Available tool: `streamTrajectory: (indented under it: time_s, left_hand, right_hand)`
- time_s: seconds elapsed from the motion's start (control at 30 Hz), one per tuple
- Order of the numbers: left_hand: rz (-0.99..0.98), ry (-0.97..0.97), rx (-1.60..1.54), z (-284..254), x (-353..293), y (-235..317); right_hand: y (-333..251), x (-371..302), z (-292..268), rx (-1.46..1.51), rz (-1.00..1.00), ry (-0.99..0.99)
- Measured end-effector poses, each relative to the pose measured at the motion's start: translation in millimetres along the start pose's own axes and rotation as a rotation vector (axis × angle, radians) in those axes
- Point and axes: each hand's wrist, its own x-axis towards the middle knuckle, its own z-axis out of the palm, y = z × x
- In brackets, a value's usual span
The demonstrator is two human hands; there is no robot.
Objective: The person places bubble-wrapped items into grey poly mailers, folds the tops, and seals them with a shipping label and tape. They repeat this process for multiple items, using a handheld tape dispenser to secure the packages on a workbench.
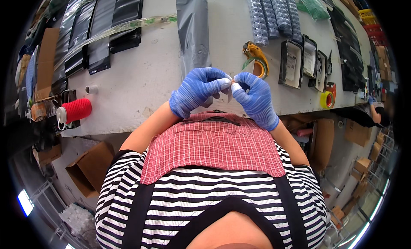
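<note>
1. Well, at the left end of the pale worktable [141, 90] lies a red ribbed cylinder [78, 110] with a white end and loop, a small white roll [91, 89] just beside it; flat black bags [98, 37] are spread farther back.
2. Next, a long gray bag [192, 32] lies flat, its near part running behind the left hand [200, 88] (whether they touch, I cannot tell).
3. That hand, in a blue glove, is bent inward, thumb and forefinger pinched together on a thin pale piece [230, 96].
4. This piece sits between the two hands, in front of the person's chest, mostly covered by fingertips.
5. The right hand [255, 97], gloved alike, meets it from the other side, fingers curled into a similar pinch.
6. Beyond that hand stands a yellow tape dispenser [264, 60]; farther right come bubble-wrap rolls [274, 15], black-edged boxes [292, 64] and yellow tape [327, 100].
</note>
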Motion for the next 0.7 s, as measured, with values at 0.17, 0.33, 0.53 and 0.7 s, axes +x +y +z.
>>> streamTrajectory:
  time_s: [0.17,0.33,0.53,0.7]
  left_hand:
    - [-0.035,-0.039,-0.035,-16.8,11.2,-4.9]
    - [-0.002,-0.013,-0.124,-72.5,30.2,7.3]
    - [0.683,0.267,0.517,-145.1,73.7,-1.4]
    - [0.903,0.122,1.037,-204.6,126.9,-42.2]
  right_hand:
    - [-4.0,8.1,6.3,-0.09,-0.007,0.019]
    - [34.3,-9.9,-33.7,-0.407,0.054,0.191]
    - [158.3,-118.5,-143.2,-0.889,0.566,0.308]
    - [195.8,-191.8,-144.7,-0.93,0.845,0.219]
